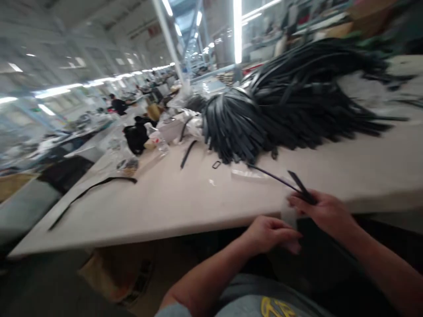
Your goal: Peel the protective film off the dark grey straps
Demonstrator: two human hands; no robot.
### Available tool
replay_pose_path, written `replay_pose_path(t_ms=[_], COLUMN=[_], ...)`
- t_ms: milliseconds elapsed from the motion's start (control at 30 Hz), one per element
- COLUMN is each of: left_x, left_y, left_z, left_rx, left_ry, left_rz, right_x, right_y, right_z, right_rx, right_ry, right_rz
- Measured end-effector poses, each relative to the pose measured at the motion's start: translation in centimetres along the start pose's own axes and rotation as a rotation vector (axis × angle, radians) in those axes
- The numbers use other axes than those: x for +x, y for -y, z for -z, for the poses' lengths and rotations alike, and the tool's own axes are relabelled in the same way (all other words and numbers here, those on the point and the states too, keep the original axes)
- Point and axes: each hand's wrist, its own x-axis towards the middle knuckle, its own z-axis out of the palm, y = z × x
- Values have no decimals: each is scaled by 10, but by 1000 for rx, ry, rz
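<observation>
In the head view my right hand (327, 212) is closed around black straps (301, 186) at the front edge of the table. One end points up and another thin dark length runs toward the pile. Just left of it and lower, my left hand (269, 235) is closed on a whitish, see-through strip (289, 215), which stretches up toward the right hand. What this strip is made of is blurred. Beyond both hands lies a large heap of black straps (231, 123), its cut ends facing me.
The pale table (185, 202) slants across the view. A single black strap (95, 189) lies at left, and a small black buckle (216, 165) near the heap. A plastic bottle (157, 140) and black bundle (135, 135) stand farther back. Below is a brown bag (109, 273).
</observation>
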Motion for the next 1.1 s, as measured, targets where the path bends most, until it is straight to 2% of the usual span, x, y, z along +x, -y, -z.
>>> replay_pose_path(t_ms=[167, 367, 533, 700, 833, 933, 1000, 1100], left_x=[1, 1, 12, 33, 46, 47, 45, 41], left_y=[-2, 11, 12, 7, 5, 3, 2, 1], left_z=[2, -5, -19, -37, -54, -63, -67, -72], left_rx=[33, 113, 48, -237, -473, -579, -612, -625], left_ry=[96, 161, 42, -87, -159, -155, -131, -121], left_rz=[45, 115, 82, 81, 143, 190, 196, 213], right_x=[-5, -15, -42, -100, -157, -196, -215, -231], right_y=[-16, -27, -29, -33, -40, -44, -47, -50], right_z=[3, 6, 21, 37, 44, 46, 46, 42], right_rx=[202, 317, 441, 609, 473, 296, 205, 85], right_ry=[9, -45, -90, -118, -192, -356, -452, -504], right_rz=[-72, -86, -137, -293, -345, -360, -373, -331])
